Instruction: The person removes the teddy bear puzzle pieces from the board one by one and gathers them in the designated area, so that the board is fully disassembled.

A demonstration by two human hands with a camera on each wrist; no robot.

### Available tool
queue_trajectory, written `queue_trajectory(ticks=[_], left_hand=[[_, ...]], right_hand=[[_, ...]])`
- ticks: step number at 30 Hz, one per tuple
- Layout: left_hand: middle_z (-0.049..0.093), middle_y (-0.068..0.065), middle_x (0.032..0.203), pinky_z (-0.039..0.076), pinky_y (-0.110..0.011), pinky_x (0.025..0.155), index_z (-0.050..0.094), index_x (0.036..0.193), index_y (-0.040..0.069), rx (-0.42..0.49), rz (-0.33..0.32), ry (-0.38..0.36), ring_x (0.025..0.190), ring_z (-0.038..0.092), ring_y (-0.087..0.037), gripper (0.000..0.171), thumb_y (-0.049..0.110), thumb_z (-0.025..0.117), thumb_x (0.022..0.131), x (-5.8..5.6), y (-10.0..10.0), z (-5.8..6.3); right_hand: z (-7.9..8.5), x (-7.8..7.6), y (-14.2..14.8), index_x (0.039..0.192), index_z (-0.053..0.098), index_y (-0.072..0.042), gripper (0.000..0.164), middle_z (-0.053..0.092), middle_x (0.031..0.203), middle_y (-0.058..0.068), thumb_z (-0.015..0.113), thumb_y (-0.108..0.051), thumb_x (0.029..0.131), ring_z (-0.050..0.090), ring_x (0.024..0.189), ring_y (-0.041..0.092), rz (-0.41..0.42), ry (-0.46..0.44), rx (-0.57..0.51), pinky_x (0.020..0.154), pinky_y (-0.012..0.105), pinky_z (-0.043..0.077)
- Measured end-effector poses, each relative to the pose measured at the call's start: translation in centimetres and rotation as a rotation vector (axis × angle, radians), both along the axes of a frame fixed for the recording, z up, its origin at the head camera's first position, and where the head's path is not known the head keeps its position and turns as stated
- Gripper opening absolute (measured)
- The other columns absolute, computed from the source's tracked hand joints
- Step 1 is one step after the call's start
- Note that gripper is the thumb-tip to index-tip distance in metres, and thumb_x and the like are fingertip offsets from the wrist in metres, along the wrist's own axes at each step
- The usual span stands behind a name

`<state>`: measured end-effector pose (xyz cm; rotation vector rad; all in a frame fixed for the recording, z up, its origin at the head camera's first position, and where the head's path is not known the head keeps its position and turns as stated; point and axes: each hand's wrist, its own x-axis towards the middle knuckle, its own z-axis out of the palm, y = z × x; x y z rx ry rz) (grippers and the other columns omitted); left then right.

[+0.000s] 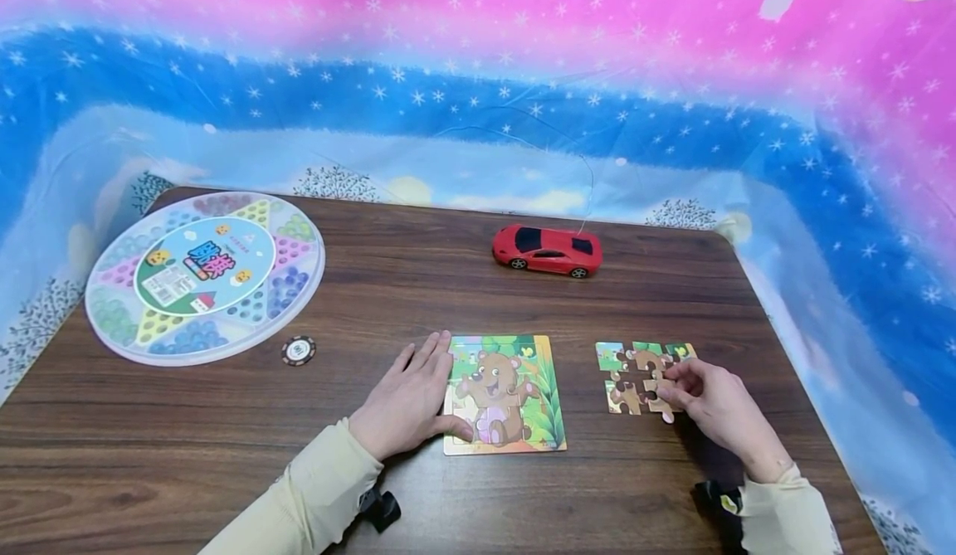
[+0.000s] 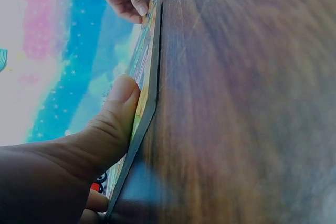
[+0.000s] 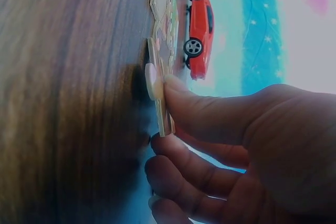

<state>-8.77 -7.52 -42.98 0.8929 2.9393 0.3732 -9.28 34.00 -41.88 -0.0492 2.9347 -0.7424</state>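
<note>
A square jigsaw puzzle board [image 1: 502, 393] with a bear picture lies on the table. My left hand [image 1: 407, 397] rests along its left side, fingers straight and the thumb [image 2: 118, 103] on the board near its lower left corner. Right of the board lies a partial group of joined puzzle pieces [image 1: 623, 389], with a gap in its middle. My right hand [image 1: 713, 397] pinches a puzzle piece [image 3: 161, 109] at the right side of this group between thumb and fingers. Part of that piece is hidden by the fingers.
A red toy car [image 1: 548, 250] stands at the back of the wooden table [image 1: 418, 273]. At the left lies a round board game [image 1: 205, 277] with coloured marbles, and a black-and-white poker chip [image 1: 299, 350] lies beside it. A patterned cloth [image 1: 463, 82] hangs behind the table.
</note>
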Motion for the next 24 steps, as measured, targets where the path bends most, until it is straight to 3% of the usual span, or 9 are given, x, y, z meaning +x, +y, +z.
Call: queue_trajectory(ticks=[24], left_hand=[[0.033,-0.031,0.149,0.029,-0.055,0.110,0.046,0.128,-0.008,0.005,-0.003,0.014,0.140,0.030,-0.039,0.097,0.068,0.065,0.072,0.08,0.13,0.16]], right_hand=[[0.22,0.16,-0.26,0.102,0.067,-0.005,0.027,0.064,0.078,-0.002,0.071,-0.029,0.090,0.057,0.067,0.012,-0.004,-0.011,0.010,0.058,0.030,0.045]])
